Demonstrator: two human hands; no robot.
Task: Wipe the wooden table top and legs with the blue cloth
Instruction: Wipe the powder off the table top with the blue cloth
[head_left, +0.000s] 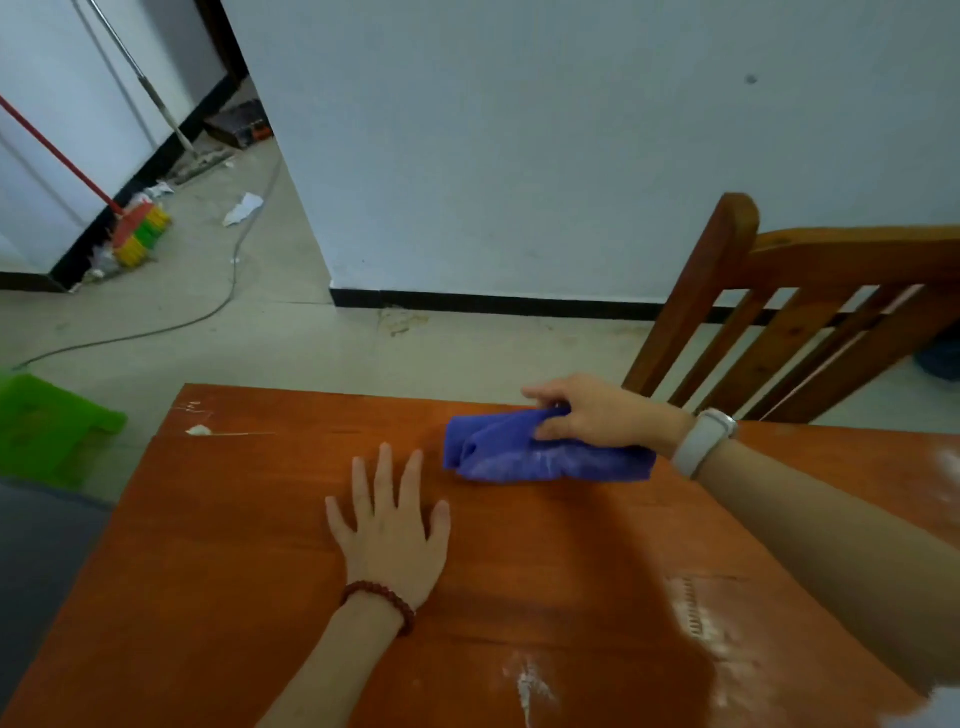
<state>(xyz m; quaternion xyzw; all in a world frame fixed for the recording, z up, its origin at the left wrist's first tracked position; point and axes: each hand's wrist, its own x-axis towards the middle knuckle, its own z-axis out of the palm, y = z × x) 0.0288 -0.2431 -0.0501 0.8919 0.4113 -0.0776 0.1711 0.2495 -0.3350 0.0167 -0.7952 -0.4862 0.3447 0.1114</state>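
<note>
Left hand (390, 535) flat, fingers apparently splayed.

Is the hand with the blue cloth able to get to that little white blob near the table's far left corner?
Probably yes. The right hand grips the bunched blue cloth on the orange wooden table top, and bare wood lies between it and the small white blob. The flat left hand sits nearer, off that path.

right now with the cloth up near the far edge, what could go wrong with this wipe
White powder lies near the front edge, well behind the blue cloth that the right hand grips, so that patch could be missed. The cloth already shows white residue and may smear it. The left hand lies flat on the wooden table top, covering a spot.
</note>
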